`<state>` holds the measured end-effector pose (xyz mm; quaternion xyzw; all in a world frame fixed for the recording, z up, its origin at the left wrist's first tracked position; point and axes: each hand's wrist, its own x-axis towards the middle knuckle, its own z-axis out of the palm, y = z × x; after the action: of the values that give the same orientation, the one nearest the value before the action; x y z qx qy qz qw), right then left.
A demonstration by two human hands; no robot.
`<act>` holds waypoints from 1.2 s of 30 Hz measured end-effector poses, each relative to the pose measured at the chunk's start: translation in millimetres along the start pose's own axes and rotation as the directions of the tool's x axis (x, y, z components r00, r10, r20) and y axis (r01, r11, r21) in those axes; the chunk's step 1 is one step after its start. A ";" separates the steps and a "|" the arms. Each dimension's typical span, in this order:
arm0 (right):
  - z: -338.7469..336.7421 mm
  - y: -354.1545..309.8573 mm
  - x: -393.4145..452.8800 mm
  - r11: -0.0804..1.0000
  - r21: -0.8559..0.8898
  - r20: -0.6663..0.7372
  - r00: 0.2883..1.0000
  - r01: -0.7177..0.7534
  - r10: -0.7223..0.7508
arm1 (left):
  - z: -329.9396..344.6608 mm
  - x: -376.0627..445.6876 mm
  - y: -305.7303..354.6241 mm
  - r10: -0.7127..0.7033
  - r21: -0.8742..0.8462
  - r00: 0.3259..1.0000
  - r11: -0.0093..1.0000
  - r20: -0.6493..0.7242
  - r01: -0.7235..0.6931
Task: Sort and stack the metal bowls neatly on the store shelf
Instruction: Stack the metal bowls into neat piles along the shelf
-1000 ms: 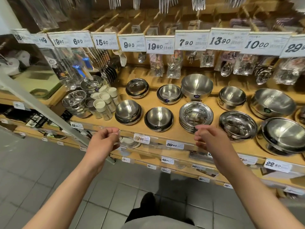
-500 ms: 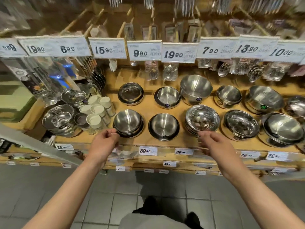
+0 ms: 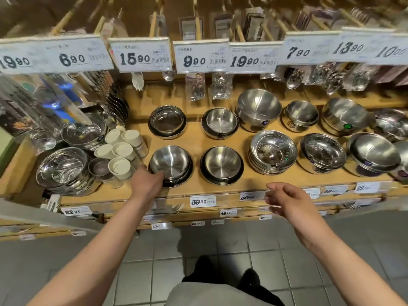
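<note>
Steel bowls sit in two rows on the wooden shelf. My left hand has reached the front-left bowl stack, and its fingertips curl over the near rim. To the right of that stack sit a second front stack, a stack of shallow bowls and wider bowls. The back row holds a flat bowl, a small bowl and a deep bowl. My right hand hovers before the shelf edge with relaxed fingers and holds nothing.
White shakers and shiny bowls crowd the shelf's left end. Price tags hang overhead, with packaged utensils behind them. More price labels line the shelf front. Grey tiled floor lies below.
The view has moved closer and to the left. My left hand went forward onto the front-left bowl stack's rim. My right hand dropped back from the shallow bowls toward the shelf edge.
</note>
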<state>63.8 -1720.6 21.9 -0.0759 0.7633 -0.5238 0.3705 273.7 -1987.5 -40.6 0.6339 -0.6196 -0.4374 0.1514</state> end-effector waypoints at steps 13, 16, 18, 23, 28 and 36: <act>5.7 -7.7 5.8 0.999 -0.036 0.002 1.000 -0.006 0.006 | 15.1 17.2 46.0 -0.157 0.360 0.984 0.916 -0.082 0.176; 3.3 -7.9 8.8 0.999 -0.045 0.014 1.000 -0.021 0.021 | 15.4 22.2 44.1 -0.150 0.339 0.985 0.925 -0.090 0.172; 1.5 -9.4 13.3 0.999 -0.041 0.023 0.999 -0.023 0.023 | 12.5 25.7 40.7 -0.138 0.307 0.988 0.939 -0.070 0.153; 6.0 -13.9 28.2 0.999 -0.033 0.046 0.999 -0.027 0.028 | -2.0 22.8 39.5 -0.168 0.069 0.986 0.983 -0.019 0.169; 31.8 -10.7 38.0 0.997 -0.077 0.150 0.988 -0.029 0.041 | -36.0 14.4 46.9 -0.156 -0.137 0.987 0.979 -0.030 0.151; 104.0 -1.6 45.2 0.987 -0.155 0.361 0.927 -0.046 0.100 | -90.1 -20.7 43.9 -0.146 -0.287 0.987 0.950 -0.066 0.122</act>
<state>98.2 -1821.3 -17.1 -0.1706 0.7185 -0.4297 0.5197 314.9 -2008.3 50.7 0.6646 -0.4993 -0.5029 0.2368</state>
